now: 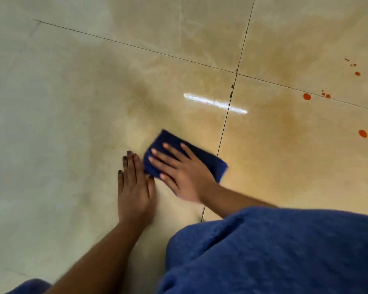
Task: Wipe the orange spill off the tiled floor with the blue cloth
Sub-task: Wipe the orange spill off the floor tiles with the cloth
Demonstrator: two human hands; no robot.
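A folded dark blue cloth (212,161) lies flat on the beige tiled floor (72,102) near the middle of the view. My right hand (179,170) presses down on the cloth with fingers spread, covering most of it. My left hand (134,189) rests flat on the bare floor just left of the cloth, fingers straight, thumb touching the cloth's edge. Orange drops of the spill (307,96) dot the floor at the far right, with another larger drop (362,133) below them. A faint orange smear (285,132) tints the tile between cloth and drops.
Dark grout lines (227,115) cross just right of the cloth. A bright light reflection (215,102) lies on the glossy tile. Blue fabric of my clothing (274,251) fills the lower right, and a bit shows at the lower left.
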